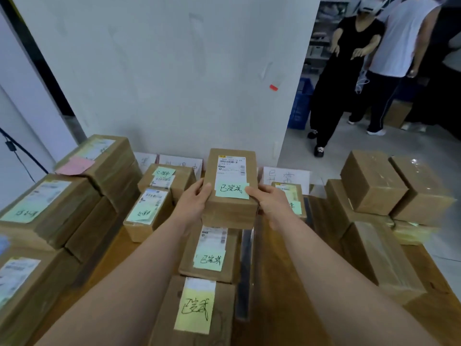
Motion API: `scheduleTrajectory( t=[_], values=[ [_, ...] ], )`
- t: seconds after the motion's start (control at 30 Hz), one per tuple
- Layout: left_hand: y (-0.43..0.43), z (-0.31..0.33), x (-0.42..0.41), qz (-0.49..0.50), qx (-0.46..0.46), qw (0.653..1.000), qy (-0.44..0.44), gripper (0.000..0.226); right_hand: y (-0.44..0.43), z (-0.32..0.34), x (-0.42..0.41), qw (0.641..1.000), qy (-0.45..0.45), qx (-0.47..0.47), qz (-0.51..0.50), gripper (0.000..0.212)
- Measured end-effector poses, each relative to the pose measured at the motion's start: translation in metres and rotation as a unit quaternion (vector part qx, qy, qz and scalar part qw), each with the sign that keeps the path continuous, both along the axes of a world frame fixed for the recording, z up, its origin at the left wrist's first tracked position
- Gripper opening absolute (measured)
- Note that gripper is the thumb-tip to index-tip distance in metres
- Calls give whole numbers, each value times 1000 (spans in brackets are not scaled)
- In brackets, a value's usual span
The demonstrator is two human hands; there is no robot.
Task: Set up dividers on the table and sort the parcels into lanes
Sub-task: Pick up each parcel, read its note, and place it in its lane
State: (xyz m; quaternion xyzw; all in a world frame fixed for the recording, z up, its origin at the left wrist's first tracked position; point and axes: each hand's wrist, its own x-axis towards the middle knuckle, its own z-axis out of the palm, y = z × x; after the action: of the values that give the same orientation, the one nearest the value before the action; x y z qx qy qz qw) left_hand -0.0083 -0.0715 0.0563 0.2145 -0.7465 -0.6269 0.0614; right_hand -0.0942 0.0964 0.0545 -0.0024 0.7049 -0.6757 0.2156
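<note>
We hold a parcel (230,188) between our left hand (195,199) on its left side and our right hand (270,201) on its right, over the middle of the table (279,283). Nearer to us lie the middle parcel (209,250) and, nearer still, the nearest parcel (194,313). A divider (245,270) runs near to far just right of them. The left stack (50,208) stands left of this lane and the right stack (374,183) right of the divider. Signs (287,176) stand at the far edge before the wall (174,71). Two people (349,71) stand far right.
</note>
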Motion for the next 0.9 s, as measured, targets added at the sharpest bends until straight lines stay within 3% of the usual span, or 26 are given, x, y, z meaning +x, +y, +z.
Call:
scheduleTrajectory(
  t=[0.1,0.43,0.7,0.8,0.9],
  values=[
    [-27,-8,-29,-10,-1,1000,-19,42,-24,-8,-23,1000,-1,22,-22,30],
    [-69,-46,-84,-46,34,996,-68,44,-63,-36,-62,998,-18,40,-54,14],
    [-68,-54,-92,-46,49,996,-56,42,-64,-44,-65,996,-10,73,-51,32],
    [-63,-49,-92,-30,6,998,-60,45,-64,-43,-67,995,-1,96,-40,37],
    [-61,-40,-94,-8,-98,994,-46,43,-60,-35,-66,985,44,164,-38,59]
  ],
)
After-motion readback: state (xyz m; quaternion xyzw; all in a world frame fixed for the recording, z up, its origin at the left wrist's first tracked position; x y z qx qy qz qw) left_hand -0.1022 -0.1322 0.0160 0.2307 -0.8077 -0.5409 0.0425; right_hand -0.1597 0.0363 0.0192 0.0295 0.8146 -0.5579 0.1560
